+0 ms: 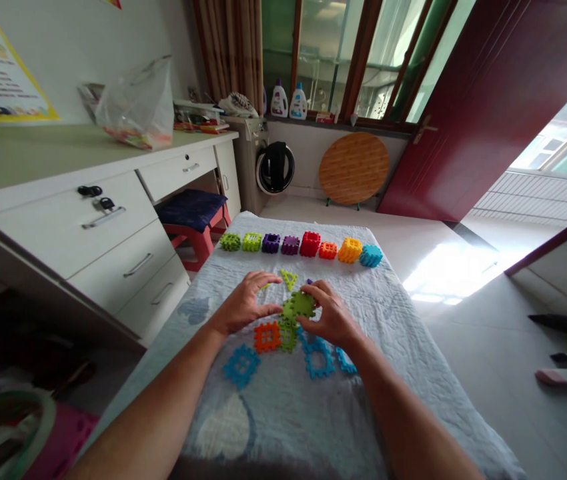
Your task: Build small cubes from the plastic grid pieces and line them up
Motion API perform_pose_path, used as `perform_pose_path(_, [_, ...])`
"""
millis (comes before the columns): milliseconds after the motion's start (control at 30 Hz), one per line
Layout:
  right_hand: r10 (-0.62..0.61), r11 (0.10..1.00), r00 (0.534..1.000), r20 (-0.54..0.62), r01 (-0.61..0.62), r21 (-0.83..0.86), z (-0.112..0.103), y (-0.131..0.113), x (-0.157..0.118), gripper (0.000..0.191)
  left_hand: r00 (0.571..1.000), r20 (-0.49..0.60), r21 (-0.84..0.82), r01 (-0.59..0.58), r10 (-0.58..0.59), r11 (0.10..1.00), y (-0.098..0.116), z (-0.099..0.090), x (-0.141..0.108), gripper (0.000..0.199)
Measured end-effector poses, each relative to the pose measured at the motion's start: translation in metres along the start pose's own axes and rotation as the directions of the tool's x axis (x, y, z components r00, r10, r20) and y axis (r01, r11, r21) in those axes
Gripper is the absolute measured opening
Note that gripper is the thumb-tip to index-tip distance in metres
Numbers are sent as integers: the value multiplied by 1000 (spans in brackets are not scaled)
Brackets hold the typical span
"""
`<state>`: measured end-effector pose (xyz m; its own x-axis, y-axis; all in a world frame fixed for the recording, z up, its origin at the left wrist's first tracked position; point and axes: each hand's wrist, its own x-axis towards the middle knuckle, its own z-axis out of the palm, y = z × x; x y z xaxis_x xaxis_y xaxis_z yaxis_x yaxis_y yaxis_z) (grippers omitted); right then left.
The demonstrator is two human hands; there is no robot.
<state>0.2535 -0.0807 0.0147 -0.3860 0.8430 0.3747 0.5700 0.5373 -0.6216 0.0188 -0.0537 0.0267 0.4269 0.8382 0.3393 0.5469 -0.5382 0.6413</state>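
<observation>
In the head view, my right hand (330, 312) pinches a solid green toothed piece (304, 305) between thumb and fingers. My left hand (248, 303) is open on the other side, its thumb tip close to the green pieces. Below them lie a green openwork piece (288, 335) and an orange square piece (266, 337). Blue pieces (241, 366) (319, 359) rest nearer to me, one partly behind my right wrist. A yellow-green triangle (288, 279) lies just beyond my hands. Part of a small purple piece shows beside my right fingertips.
Several block stacks stand in a row across the cloth-covered table (313, 427), from a green one (230, 241) to a blue one (371, 255). A desk (113, 160) and a stool (192, 208) are at the left. Beyond are a washing machine (253, 160) and a round board (354, 168).
</observation>
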Motion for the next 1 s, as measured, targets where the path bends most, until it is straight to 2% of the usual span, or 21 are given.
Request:
perform_pose_path(100, [-29,999,1000,0,29,14,4,-2,0,56,990,138,-101,18,-4,995,13,6,-1,62])
perform_pose_path(200, [-51,998,999,12,51,26,6,-2,0,55,983,183,-147,31,-4,989,18,9,-2,62])
perform_pose_path(367, [-90,995,996,24,89,45,6,-1,1,50,977,211,-161,23,11,987,21,9,-1,61])
perform_pose_path(533, [-105,993,993,50,102,59,4,-1,1,53,965,261,-178,13,35,984,21,7,-1,66])
perform_pose_path(667, [-100,994,993,68,96,61,5,-3,1,55,955,292,-196,3,55,981,19,4,-1,60])
perform_pose_path(1000, [-91,994,993,73,86,70,12,-3,2,51,961,267,-135,-40,76,990,19,6,0,55])
